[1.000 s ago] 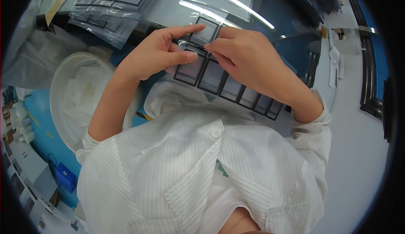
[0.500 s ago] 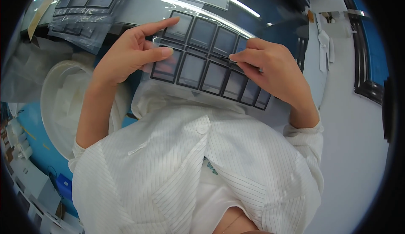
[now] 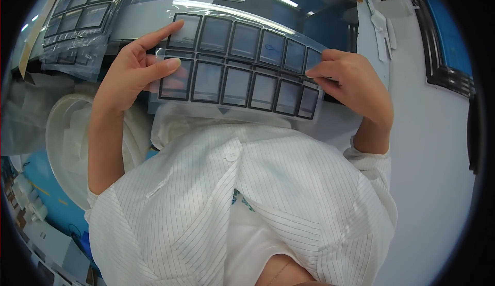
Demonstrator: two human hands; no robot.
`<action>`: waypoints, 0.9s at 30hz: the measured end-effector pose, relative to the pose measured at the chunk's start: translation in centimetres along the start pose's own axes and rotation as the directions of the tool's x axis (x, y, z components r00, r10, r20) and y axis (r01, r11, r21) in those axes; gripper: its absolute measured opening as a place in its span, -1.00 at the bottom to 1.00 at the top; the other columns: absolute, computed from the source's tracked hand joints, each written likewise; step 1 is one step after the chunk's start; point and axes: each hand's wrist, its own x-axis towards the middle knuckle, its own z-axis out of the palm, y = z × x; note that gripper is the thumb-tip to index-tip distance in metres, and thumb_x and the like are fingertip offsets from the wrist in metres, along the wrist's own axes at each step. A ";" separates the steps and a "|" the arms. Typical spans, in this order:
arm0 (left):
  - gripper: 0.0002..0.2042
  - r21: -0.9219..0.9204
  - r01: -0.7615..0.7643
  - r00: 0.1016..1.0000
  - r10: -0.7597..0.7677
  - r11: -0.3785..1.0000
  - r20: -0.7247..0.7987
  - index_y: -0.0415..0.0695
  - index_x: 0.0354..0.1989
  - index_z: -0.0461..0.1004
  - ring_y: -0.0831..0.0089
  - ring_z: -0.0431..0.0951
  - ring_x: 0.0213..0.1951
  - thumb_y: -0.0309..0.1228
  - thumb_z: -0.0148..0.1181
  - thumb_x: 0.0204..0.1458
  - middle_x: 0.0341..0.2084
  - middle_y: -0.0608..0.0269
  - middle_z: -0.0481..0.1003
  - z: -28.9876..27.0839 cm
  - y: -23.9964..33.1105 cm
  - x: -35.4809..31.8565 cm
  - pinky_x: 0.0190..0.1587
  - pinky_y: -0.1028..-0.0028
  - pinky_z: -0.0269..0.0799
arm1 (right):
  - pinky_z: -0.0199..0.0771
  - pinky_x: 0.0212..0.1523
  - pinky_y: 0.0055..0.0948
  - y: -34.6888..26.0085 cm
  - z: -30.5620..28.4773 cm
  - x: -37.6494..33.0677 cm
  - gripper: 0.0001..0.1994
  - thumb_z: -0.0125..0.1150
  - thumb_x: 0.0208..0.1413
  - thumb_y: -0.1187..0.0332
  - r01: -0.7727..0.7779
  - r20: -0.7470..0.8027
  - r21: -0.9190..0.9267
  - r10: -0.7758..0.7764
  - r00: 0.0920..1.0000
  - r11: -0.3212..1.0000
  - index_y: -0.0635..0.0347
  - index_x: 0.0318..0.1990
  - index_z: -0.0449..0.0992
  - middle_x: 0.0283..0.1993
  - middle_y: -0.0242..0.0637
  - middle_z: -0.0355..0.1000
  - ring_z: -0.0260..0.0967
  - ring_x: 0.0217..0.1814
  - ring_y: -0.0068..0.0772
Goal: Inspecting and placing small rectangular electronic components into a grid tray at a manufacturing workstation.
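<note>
A clear plastic sheet [image 3: 238, 65] bears two rows of black-rimmed rectangular frames with pale, see-through middles. It is held in front of my chest. My left hand [image 3: 135, 72] grips its left end, thumb on top and some fingers showing through from beneath. The index finger stretches along the top left frame. At the sheet's right end, my right hand [image 3: 348, 77] has thumb and index finger pinched together by the dark band between the rows. A thin dark bit shows at those fingertips, too small to name.
More black-rimmed frames in clear plastic [image 3: 77, 15] lie on the table at the far left. A round white tub [image 3: 64, 126] stands below my left forearm. A dark glossy surface [image 3: 289, 15] with bright reflections lies beyond the sheet. White papers [image 3: 381, 33] are at the far right.
My right hand has slid along the dark band from mid-sheet to its right end, uncovering the frames there. The sheet and my left hand sit further left in view.
</note>
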 end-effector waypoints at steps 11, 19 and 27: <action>-0.33 -0.003 0.026 0.999 -0.026 1.000 0.021 -0.07 0.35 0.16 0.65 0.59 -0.46 -0.50 0.25 0.03 -0.42 0.25 0.60 0.3 0.4 0.1 -0.50 0.76 0.37 | 0.38 -0.45 -0.43 0.2 0.1 -1.4 -0.87 0.30 -0.13 0.57 -0.035 -0.013 0.002 0.035 0.999 0.999 0.23 -0.35 0.64 -0.44 -0.27 0.42 0.40 -0.47 -0.29; -0.34 -0.066 0.035 0.999 -0.036 0.997 0.000 -0.08 0.36 0.15 0.65 0.59 -0.46 -0.54 0.23 0.04 -0.41 0.23 0.61 0.3 0.5 0.1 -0.48 0.76 0.41 | 0.41 -0.45 -0.42 -0.6 0.2 -1.2 -0.87 0.30 -0.14 0.56 -0.060 -0.018 -0.072 0.059 0.998 0.996 0.22 -0.36 0.64 -0.44 -0.29 0.43 0.43 -0.46 -0.27; -0.34 -0.085 0.033 0.999 -0.032 0.996 0.015 -0.10 0.33 0.20 0.62 0.61 -0.41 -0.48 0.30 0.00 -0.42 0.23 0.61 0.2 0.6 0.1 -0.37 0.69 0.47 | 0.42 -0.46 -0.41 -2.2 0.2 -0.8 -0.84 0.32 -0.22 0.59 -0.116 0.018 -0.232 0.123 0.992 0.966 0.23 -0.38 0.63 -0.46 -0.30 0.43 0.44 -0.45 -0.27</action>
